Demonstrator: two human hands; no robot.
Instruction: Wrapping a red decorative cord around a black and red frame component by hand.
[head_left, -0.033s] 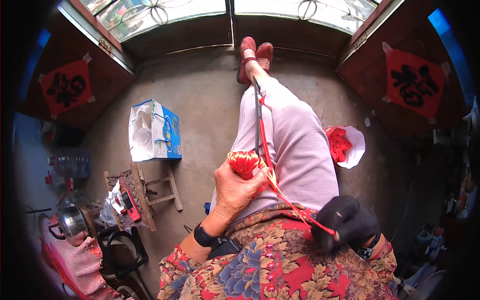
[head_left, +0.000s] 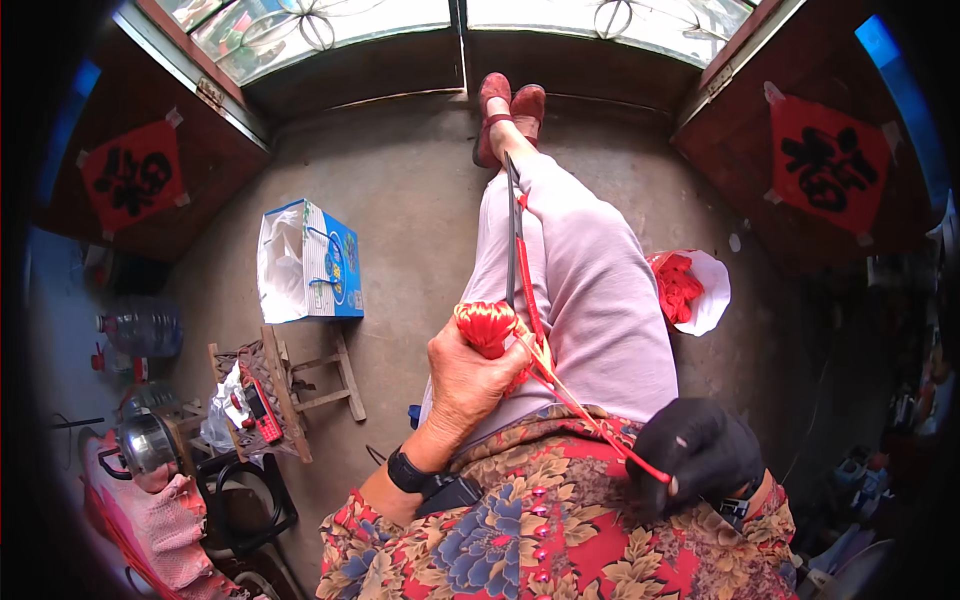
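Observation:
My bare left hand is closed round a bundle of glossy red-orange thread, whose rounded top bulges above the fist. From beside it, thin red and pale strands run across my lap to a red cord end. My right hand, in a black glove, pinches that end near my waist and keeps the strands taut. A long dark thin bar lies along my legs and reaches the left hand. Red cord runs beside the bar and is tied to it higher up.
A blue-and-white paper bag stands on the floor at left. Nearer is a small wooden stool bearing a red phone. A white bag with red thread sits right of my legs. Double doors stand ahead.
My right hand has shifted slightly to the right and down with the cord end. My left hand stays almost where it was.

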